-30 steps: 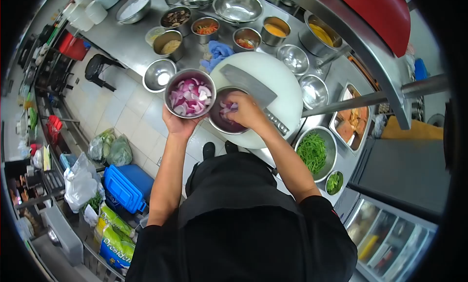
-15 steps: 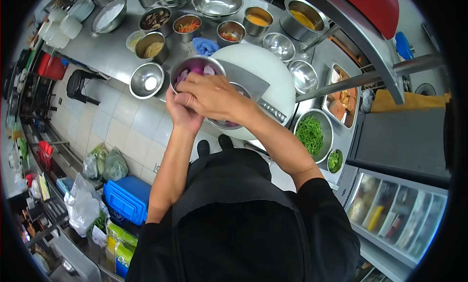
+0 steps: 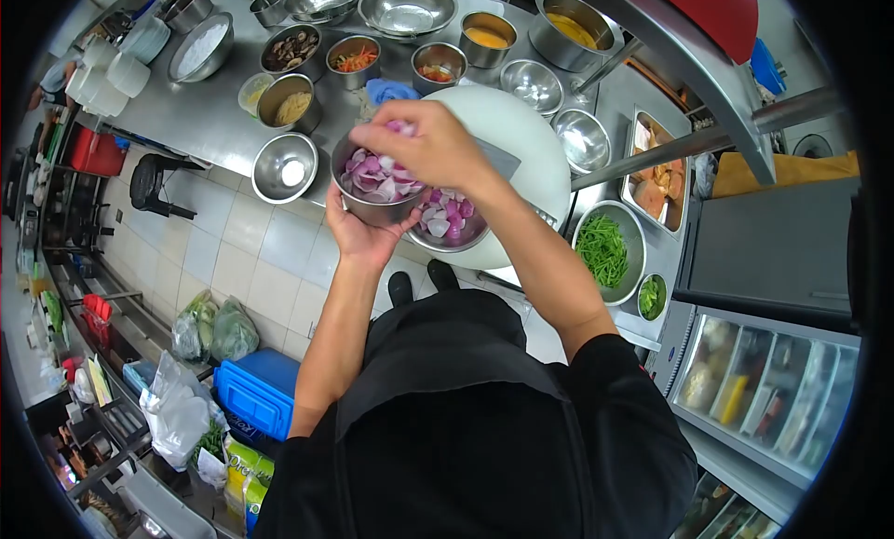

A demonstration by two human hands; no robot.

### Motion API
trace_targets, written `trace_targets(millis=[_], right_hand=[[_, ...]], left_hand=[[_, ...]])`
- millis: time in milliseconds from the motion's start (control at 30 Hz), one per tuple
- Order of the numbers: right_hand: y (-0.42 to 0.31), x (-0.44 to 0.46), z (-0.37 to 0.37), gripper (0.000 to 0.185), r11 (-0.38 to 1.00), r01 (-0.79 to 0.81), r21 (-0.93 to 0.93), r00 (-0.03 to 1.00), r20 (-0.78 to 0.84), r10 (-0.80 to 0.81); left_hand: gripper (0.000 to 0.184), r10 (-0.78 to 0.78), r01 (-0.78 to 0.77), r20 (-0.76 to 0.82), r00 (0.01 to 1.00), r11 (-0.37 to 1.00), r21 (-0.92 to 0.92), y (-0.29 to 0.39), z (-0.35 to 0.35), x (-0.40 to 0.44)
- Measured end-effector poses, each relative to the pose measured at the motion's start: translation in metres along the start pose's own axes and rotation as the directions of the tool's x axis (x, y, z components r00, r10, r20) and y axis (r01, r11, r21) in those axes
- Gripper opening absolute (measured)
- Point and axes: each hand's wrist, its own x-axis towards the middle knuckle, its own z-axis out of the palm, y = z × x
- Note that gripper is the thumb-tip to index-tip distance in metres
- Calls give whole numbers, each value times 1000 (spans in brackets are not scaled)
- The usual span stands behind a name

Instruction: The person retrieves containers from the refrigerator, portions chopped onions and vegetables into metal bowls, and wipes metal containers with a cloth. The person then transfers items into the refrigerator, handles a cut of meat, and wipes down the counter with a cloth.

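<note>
My left hand [image 3: 357, 233] grips a steel pot [image 3: 377, 211] from below, its fingers around the wall. Cut purple onion pieces [image 3: 380, 177] fill the pot, which tilts toward me. Above its rim is my right hand [image 3: 424, 143], with fingers curled around a few onion pieces [image 3: 402, 127]. Just right of the pot, a steel bowl [image 3: 453, 248] holds more onion pieces, partly hidden by my right forearm. It sits by the edge of a round white cutting board [image 3: 535, 157]. A cleaver [image 3: 503, 161] lies on the board, mostly covered by my right arm.
Steel pots of noodles [image 3: 296, 109], carrot strips [image 3: 354, 56] and mushrooms [image 3: 291, 50] stand on the steel counter [image 3: 209, 110]. An empty bowl [image 3: 285, 168] sits at its front edge. Green beans [image 3: 601, 250] are at right, under a shelf post [image 3: 652, 159].
The pot now tilts toward me, showing the onions inside. My right hand has risen from inside it with some pieces. The lower bowl of onions shows more.
</note>
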Motion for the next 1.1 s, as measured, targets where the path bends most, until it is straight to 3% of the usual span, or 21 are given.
trace_targets(millis=[33,167,267,300,367,433,500,567,633,667,700,733,800,833,900,967,1033,1100], right_hand=[[-2,-6,-7,29,996,-43,72,997,-63,47],[29,-42,-19,30,978,-192,80,976,-90,199],[91,-73,2,32,928,-264,-262,962,-141,234],[93,-78,3,32,924,-282,-258,957,-148,250],[97,-83,3,31,897,-118,-427,992,-79,93],[97,-88,-3,26,886,-162,-435,986,-47,157],[99,-91,-11,18,912,-59,-407,984,-177,-16],[100,-100,-23,15,912,-59,-406,978,-206,-28],[109,-115,-28,18,868,-241,-433,920,-387,62],[110,-121,-26,18,874,-226,-430,925,-375,54],[110,-131,-24,22,813,-375,-445,881,-444,164],[110,-142,-27,27,718,-533,-448,803,-535,262],[119,-156,-21,51,696,-642,-323,739,-503,448],[130,-166,-18,58,697,-632,-340,749,-500,435],[119,-167,-15,56,691,-691,-212,687,-492,535],[121,-172,-14,48,686,-720,-107,632,-510,584],[141,-173,-7,43,705,-692,-156,657,-542,525],[122,-176,-13,42,637,-756,-152,592,-575,565]], left_hand=[[72,-1,1,-3,1000,1000,-2,2,-3,-2],[76,92,-82,122,988,993,-91,19,-29,1],[79,37,25,280,959,976,-217,27,-41,3],[79,21,40,273,962,975,-218,27,-38,0],[79,54,-59,240,969,998,13,28,-32,-3],[81,53,-60,237,970,998,25,29,-39,-4],[81,84,-68,335,939,996,-59,31,-50,-6],[79,99,-69,335,937,993,-101,34,-70,-11],[81,112,-59,306,945,983,-176,35,-98,-20],[81,117,-83,235,965,986,-147,35,-111,-29],[78,101,-10,331,938,964,-265,34,-135,-34],[74,51,32,204,978,924,-381,33,-175,-43],[67,57,-95,-95,994,874,-476,25,-184,-63],[66,73,-83,-42,996,940,-330,20,-199,-64],[68,40,7,150,988,953,-304,11,-180,-71],[73,-4,39,180,984,980,-193,7,-168,-62],[77,-28,58,162,986,982,-182,11,-139,-44],[75,-14,28,264,964,998,-49,22,-119,-14]])
